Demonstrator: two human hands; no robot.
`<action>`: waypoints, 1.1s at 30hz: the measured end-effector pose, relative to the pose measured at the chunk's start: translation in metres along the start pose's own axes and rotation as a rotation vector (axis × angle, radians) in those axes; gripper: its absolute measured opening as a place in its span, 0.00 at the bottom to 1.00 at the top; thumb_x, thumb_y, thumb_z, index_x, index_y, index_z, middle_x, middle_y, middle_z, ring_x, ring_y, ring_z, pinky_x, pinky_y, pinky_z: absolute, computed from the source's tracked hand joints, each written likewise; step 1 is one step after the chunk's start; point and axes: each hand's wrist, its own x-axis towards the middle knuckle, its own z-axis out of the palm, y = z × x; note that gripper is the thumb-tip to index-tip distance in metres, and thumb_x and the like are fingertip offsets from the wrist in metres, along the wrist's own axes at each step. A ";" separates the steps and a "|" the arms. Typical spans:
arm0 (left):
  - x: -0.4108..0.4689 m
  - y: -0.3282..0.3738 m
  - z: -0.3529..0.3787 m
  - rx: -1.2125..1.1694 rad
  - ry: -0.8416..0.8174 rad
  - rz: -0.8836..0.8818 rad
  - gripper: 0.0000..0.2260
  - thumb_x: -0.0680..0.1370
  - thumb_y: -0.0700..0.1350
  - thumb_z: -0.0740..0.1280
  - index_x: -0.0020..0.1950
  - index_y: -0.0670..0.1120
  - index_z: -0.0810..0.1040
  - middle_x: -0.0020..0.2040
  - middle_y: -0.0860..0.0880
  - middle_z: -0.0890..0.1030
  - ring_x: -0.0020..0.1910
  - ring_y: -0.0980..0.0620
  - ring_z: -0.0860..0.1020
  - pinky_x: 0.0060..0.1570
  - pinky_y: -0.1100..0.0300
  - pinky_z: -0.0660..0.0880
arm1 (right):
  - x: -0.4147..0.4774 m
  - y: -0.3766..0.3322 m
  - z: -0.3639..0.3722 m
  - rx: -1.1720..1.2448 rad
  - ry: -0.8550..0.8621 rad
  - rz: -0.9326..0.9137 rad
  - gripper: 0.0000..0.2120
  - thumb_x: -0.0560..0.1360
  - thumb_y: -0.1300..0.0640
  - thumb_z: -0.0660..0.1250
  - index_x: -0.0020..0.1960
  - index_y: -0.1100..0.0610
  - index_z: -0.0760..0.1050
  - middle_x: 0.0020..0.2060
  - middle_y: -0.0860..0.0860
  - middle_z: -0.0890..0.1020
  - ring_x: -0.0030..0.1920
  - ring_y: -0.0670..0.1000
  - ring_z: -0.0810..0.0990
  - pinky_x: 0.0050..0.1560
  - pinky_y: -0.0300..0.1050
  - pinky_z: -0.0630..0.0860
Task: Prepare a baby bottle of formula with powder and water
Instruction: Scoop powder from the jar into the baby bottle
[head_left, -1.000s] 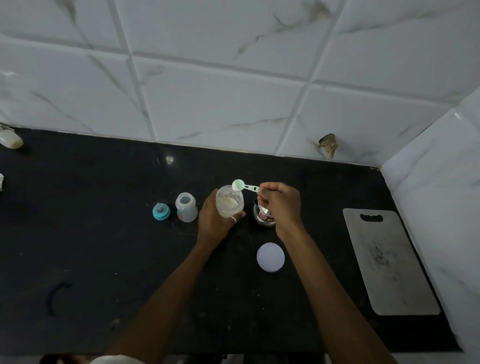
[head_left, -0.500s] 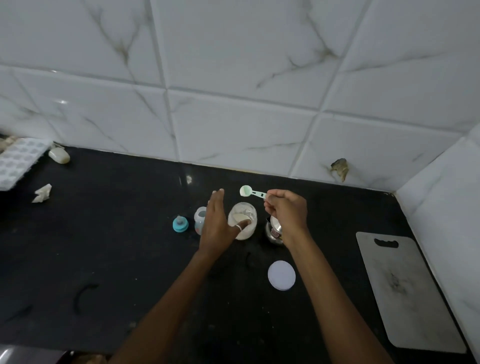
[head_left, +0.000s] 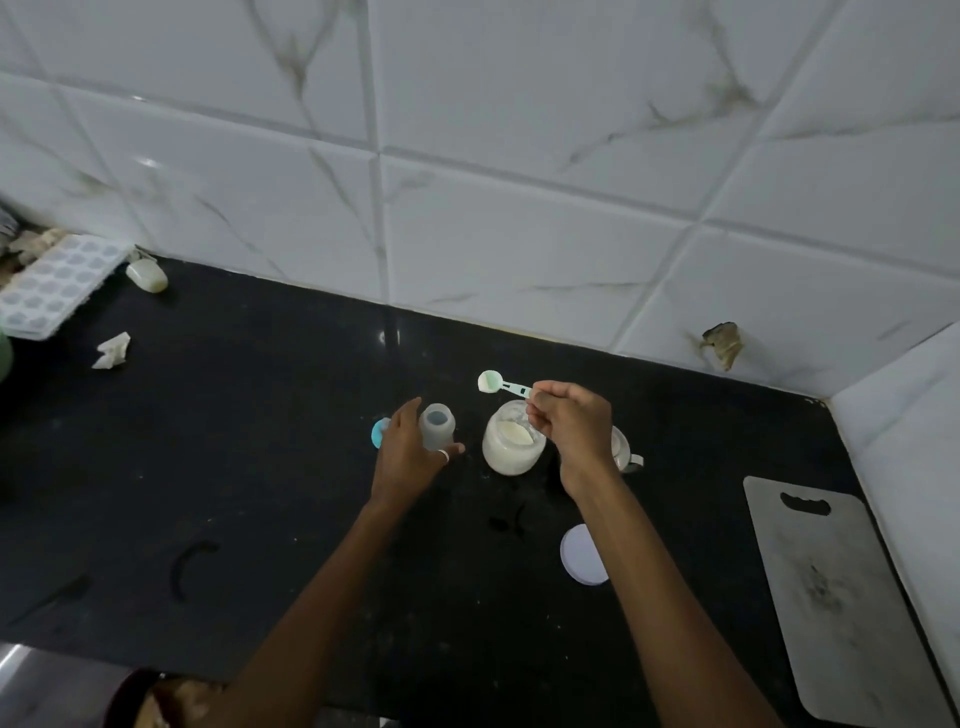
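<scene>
The right hand (head_left: 569, 428) has its fingertips pinched together on the tail of a small green scoop (head_left: 506, 385), whose bowl is held level above the far rim of the open powder jar (head_left: 511, 441). The scoop looks like thin, stiff plastic that weighs next to nothing, so the load of powder matters more than the tool, and I'd guess any tilt or jolt would spill it. Holding it at the end of the handle, as it is held here, keeps the fingers clear of the bowl. The left hand (head_left: 408, 457) is spread, with fingers on the far side of the little baby bottle (head_left: 438, 426) and the thumb coming round the near side, not yet closed on it; whether skin touches plastic I cannot tell. The bottle stands upright and uncapped on the dark table (head_left: 260, 467), just left of the jar. It seems light, smooth and easy to tip, so it is best held round the middle of the body. Its blue cap (head_left: 378, 432) peeks out behind the left hand, and a white lid (head_left: 582, 553) lies nearer the table's front edge.
</scene>
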 end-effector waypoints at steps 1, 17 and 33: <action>0.001 -0.004 0.002 0.003 -0.001 0.006 0.37 0.67 0.52 0.82 0.71 0.45 0.71 0.67 0.48 0.77 0.66 0.48 0.76 0.64 0.51 0.77 | 0.001 0.002 0.001 0.000 0.005 0.011 0.08 0.76 0.70 0.68 0.47 0.61 0.84 0.39 0.57 0.87 0.35 0.48 0.83 0.46 0.43 0.84; 0.005 0.053 -0.029 -0.048 0.068 0.140 0.23 0.70 0.50 0.80 0.62 0.48 0.79 0.53 0.53 0.84 0.52 0.52 0.82 0.53 0.56 0.80 | -0.012 -0.046 -0.005 0.066 -0.025 -0.024 0.06 0.76 0.69 0.69 0.47 0.62 0.84 0.42 0.59 0.87 0.40 0.52 0.85 0.44 0.43 0.84; -0.015 0.235 -0.127 -0.088 0.208 0.521 0.31 0.68 0.56 0.80 0.71 0.55 0.77 0.57 0.55 0.84 0.55 0.57 0.82 0.55 0.65 0.76 | -0.071 -0.223 -0.042 0.189 -0.107 -0.265 0.06 0.71 0.68 0.71 0.47 0.68 0.83 0.37 0.60 0.85 0.35 0.52 0.83 0.40 0.42 0.82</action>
